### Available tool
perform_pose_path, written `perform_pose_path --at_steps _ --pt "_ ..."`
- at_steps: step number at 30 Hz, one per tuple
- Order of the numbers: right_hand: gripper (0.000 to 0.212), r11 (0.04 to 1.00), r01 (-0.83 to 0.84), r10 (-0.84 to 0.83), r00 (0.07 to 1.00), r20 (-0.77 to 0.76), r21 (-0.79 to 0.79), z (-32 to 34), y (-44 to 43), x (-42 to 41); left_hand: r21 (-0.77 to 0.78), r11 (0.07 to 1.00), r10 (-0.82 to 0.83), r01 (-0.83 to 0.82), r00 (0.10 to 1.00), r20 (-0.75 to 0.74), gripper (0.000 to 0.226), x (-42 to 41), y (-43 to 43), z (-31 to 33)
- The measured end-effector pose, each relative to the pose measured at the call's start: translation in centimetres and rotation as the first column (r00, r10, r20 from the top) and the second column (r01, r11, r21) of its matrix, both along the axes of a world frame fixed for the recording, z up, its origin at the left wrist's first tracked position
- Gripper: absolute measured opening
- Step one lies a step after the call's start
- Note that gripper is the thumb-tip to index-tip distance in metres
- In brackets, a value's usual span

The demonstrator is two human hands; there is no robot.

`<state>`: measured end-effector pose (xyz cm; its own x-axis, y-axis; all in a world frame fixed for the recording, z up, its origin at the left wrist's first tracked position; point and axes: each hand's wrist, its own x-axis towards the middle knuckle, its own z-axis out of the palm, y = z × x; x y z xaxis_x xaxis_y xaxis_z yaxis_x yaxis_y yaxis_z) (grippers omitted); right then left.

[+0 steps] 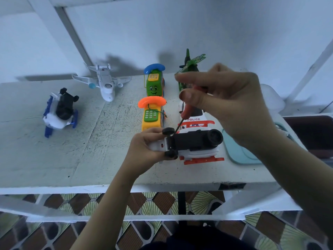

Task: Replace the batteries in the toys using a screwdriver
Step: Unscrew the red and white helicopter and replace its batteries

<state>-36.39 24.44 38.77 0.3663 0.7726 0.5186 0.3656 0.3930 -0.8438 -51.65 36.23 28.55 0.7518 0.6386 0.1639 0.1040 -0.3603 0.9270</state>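
Left grip point(144, 147): curled round the upturned white toy point(194, 143), just above the desk point(81, 159).
Right grip point(228, 100): pinches the screwdriver point(186, 111) — tip on the toy's black underside, beside the left grip.
Progress: probably early — cover looks on, no batteries visible.
Beyond the grips: police toy point(195, 121) and others; whether serviced, cannot tell.
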Motion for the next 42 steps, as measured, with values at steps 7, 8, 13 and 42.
perform_pose_path --at_steps 7,8,13,42 --pt "0.036 0.996 -0.065 0.071 0.991 0.112 -0.058 0.2 0.0 0.3 -0.009 1.000 0.001 -0.001 1.000 -0.006 0.047 -0.1 -0.1 0.1" --pt "0.037 0.992 -0.112 0.117 0.988 0.100 -0.055 0.4 -0.1 0.2 -0.010 1.000 0.002 -0.002 1.000 -0.009 0.047 -0.1 0.0 0.1" --pt "0.037 0.998 -0.058 0.058 0.995 0.080 0.003 0.3 -0.2 -0.2 -0.013 1.000 0.002 -0.002 1.000 -0.013 0.050 0.0 0.0 0.2" --pt "0.037 0.984 0.160 -0.176 0.955 0.238 0.083 -0.4 0.2 -0.4 -0.026 1.000 0.010 -0.011 1.000 -0.009 0.052 -0.1 0.2 0.1"
